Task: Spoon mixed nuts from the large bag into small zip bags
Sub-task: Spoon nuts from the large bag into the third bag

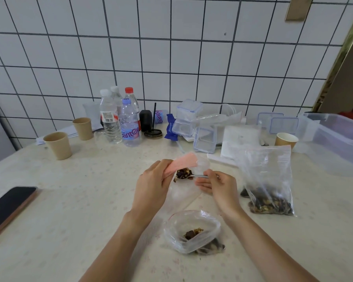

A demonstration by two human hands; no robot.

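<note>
White wall tiles with dark grout back a pale, faintly patterned worktop [90,200] crowded at the rear with water bottles [120,123], paper cups [58,145] and clear lidded boxes [189,117]; a phone [8,206] lies at the left edge.

From the head view, the left hand [151,188] pinches the pink-striped mouth of a small zip bag [177,165], holding it up and open. The right hand [216,186] grips the handle of a spoon [198,176], whose heaped bowl of mixed nuts [182,173] sits right at that mouth, between the two hands. The large bag [267,180] stands just right of the right hand, its nuts settled at the bottom. Another small bag [192,231], open and partly filled, lies near the wrists.

The likely risk is spillage: the spoon is piled high and the bag's mouth is limp, so a tilt before the bowl is properly inside, or a slip of the left pinch, could scatter nuts over the worktop.
</note>
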